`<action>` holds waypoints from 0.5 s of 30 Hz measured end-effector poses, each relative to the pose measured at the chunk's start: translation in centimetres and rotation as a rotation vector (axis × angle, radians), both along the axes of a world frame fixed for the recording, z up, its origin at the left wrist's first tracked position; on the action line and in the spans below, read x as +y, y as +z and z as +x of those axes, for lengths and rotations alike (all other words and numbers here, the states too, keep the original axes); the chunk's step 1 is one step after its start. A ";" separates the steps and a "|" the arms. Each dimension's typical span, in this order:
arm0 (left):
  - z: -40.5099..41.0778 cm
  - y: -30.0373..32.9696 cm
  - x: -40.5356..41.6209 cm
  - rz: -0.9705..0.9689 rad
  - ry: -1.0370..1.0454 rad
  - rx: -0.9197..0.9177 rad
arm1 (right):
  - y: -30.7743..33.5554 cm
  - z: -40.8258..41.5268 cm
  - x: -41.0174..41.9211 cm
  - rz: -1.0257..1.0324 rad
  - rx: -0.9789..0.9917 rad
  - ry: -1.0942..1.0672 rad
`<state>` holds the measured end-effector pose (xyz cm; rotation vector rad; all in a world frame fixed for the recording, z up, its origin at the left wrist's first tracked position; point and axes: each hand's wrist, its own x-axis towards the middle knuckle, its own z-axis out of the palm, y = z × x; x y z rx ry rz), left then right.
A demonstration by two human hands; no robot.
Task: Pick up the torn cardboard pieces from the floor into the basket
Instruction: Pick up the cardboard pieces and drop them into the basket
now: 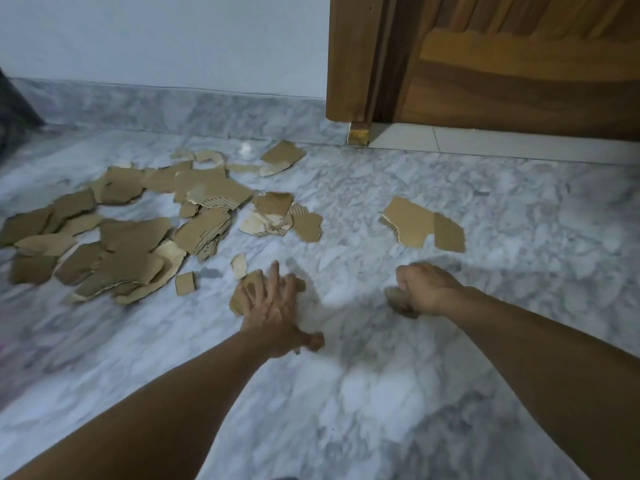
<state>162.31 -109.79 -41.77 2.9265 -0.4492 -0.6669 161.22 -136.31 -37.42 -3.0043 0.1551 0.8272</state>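
Observation:
Several torn brown cardboard pieces lie on the marble floor, most of them in a loose heap (131,233) at the left. Two bigger pieces (415,225) lie apart at the right. My left hand (273,306) rests with spread fingers on one cardboard piece (242,294) in the middle of the floor. My right hand (426,289) is curled round a small cardboard scrap (398,301), just above the floor. Two small scraps (185,283) lie close to my left hand. No basket is in view.
A wooden door and its frame (485,64) stand at the back right, above a pale threshold (485,142). A white wall with a marble skirting (173,102) closes the back. A dark object (14,112) sits at the far left edge.

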 end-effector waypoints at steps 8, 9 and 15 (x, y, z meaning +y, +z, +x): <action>3.0 -0.2 0.3 0.127 0.570 0.045 | -1.5 4.8 -1.0 0.000 -0.231 -0.166; 3.3 -0.3 0.3 0.116 0.659 0.050 | -1.5 5.3 -1.4 -0.007 -0.254 -0.200; 5.0 -1.3 0.9 0.085 0.823 -0.024 | -2.0 7.6 -4.6 -0.028 -0.347 -0.486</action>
